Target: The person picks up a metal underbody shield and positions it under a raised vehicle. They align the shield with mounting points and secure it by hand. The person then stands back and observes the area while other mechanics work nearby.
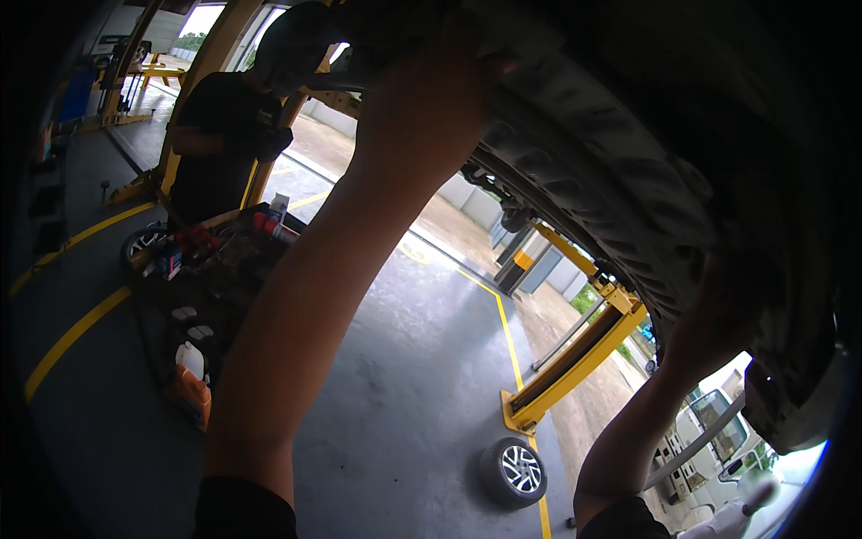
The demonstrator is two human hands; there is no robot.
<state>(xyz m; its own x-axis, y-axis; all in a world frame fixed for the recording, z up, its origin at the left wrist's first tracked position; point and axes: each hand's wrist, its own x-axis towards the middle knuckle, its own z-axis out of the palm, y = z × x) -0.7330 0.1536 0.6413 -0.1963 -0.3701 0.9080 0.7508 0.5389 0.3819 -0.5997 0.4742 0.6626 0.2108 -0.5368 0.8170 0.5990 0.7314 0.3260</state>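
Observation:
A raised car's dark underside [575, 162] with a ribbed panel runs across the upper right. My left hand [431, 103] reaches up against it at the top middle. Its fingers are lost in deep shadow, so I cannot make out what they touch or hold. Farther right, my right hand [718, 310] is up by the lower edge of the same underside. Shadow covers those fingers too. Both forearms are bare below short dark sleeves.
A person [220, 135] in dark clothes stands at the left beside a cluttered tool cart [242, 256]. Below are an orange-and-white bottle [191, 377], a yellow lift post [575, 368] and a loose wheel [514, 473]. A white truck [709, 440] stands outside.

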